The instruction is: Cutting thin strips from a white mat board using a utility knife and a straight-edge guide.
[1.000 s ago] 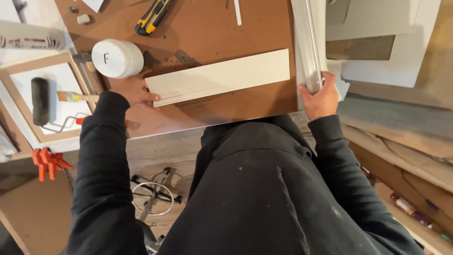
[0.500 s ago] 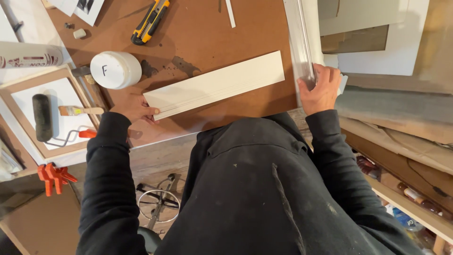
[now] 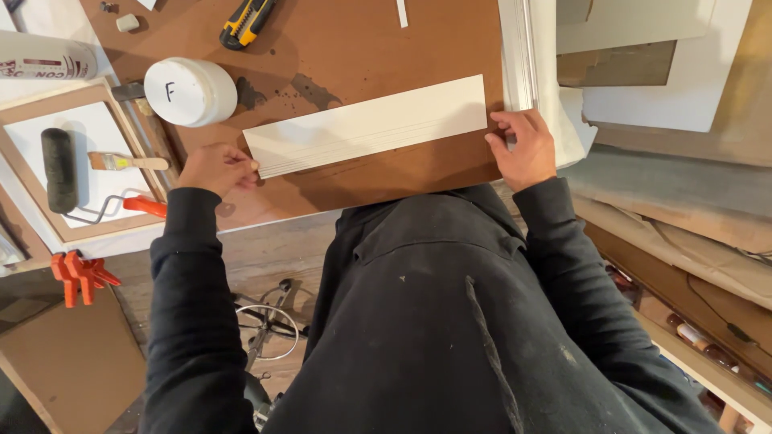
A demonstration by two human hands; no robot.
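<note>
Nearest the camera: your dark sweatshirt fills the lower frame, both sleeves running up toward the bench.

Your left hand [image 3: 215, 167] rests on the brown board [image 3: 378, 48], fingers curled loosely, fingertips touching the left end of the white strip [image 3: 370, 126]. It pinches nothing; it presses at the strip's end. Your right hand [image 3: 521, 147] sits at the strip's right end, fingers bent, tips at the corner of the strip and just beside the lower end of the pale moulding [image 3: 521, 56]. You cannot tell whether the right fingers grip the strip's edge or only bear against it.

The white strip lies flat on the brown board between your two hands, long axis tilted so the right end sits farther from you than the left. Faint lines run along its near edge.

Left of the board: a wooden frame [image 3: 121, 116] holding a black paint roller [image 3: 59, 159] with an orange handle [image 3: 145, 206] and a small brush [image 3: 129, 162]. An orange clamp [image 3: 79, 274] lies nearer you, below the frame.

Farther on: a round white lid [image 3: 190, 91] stands on the board, just beyond the strip's left end, apart from it. Farthest: a yellow-and-black utility knife [image 3: 246, 19] near the board's far edge.
</note>
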